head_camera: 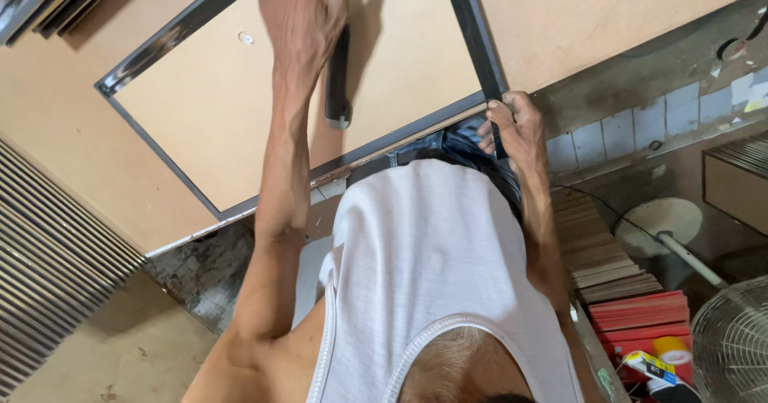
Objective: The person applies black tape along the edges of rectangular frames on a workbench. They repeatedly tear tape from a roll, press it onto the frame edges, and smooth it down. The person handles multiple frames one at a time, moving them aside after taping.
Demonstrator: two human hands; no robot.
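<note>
Workshop bench: tan fibreboard worktop [200,131] fills the upper frame, bare concrete floor [120,347] at 7 o'clock. A dark metal rectangular frame [400,135] lies flat on the board, near corner at 2 o'clock from frame centre. Left hand [300,15] at 12 o'clock, arm stretched out over the frame; fingers curled round a black cylindrical tool handle [338,83] whose rounded end points back toward the body. Tool head is cut off by the top edge, can't tell what it is. Right hand [512,127] at 2 o'clock, closed in a pinch on the frame's near right corner, thumb on top, fingers wrapped under the bench edge. White sleeveless vest [432,251] fills the lower centre. Ribbed metal strips [48,243] stacked at 9 o'clock. Stacked wood slats [596,251] at 4 o'clock, red flat boxes [640,319] just below them, wire fan guard [732,339] at the 5 o'clock corner.
</note>
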